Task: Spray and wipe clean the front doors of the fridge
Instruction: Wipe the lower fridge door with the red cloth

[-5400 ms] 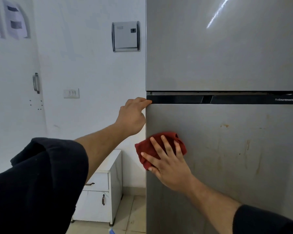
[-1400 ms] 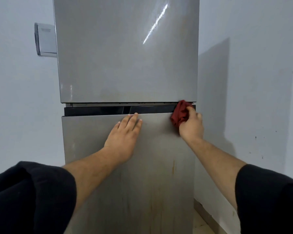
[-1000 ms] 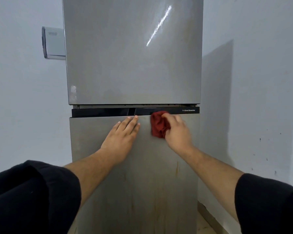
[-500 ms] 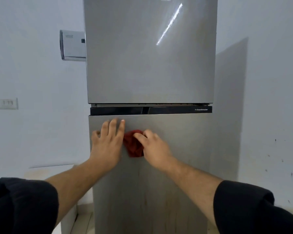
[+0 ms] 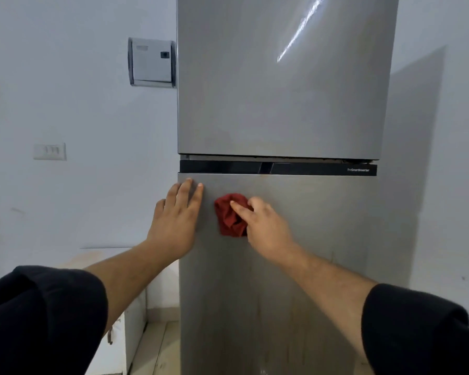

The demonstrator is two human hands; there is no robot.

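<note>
A tall silver fridge fills the middle of the view, with an upper door (image 5: 282, 85) and a lower door (image 5: 322, 239) split by a black strip (image 5: 276, 168). Faint brown streaks run down the lower door. My right hand (image 5: 266, 226) presses a crumpled red cloth (image 5: 229, 216) against the lower door, a little below the strip and left of its middle. My left hand (image 5: 178, 215) lies flat with fingers spread on the lower door's left edge, just left of the cloth and apart from it.
A white wall lies on both sides of the fridge. A grey wall box (image 5: 152, 62) hangs left of the upper door, and a switch plate (image 5: 50, 151) sits further left. A low white cabinet (image 5: 130, 315) stands at the fridge's lower left.
My right hand has slid the red cloth leftward and down from the door's top right corner. My left hand has shifted to the door's left edge. The view has swung left.
</note>
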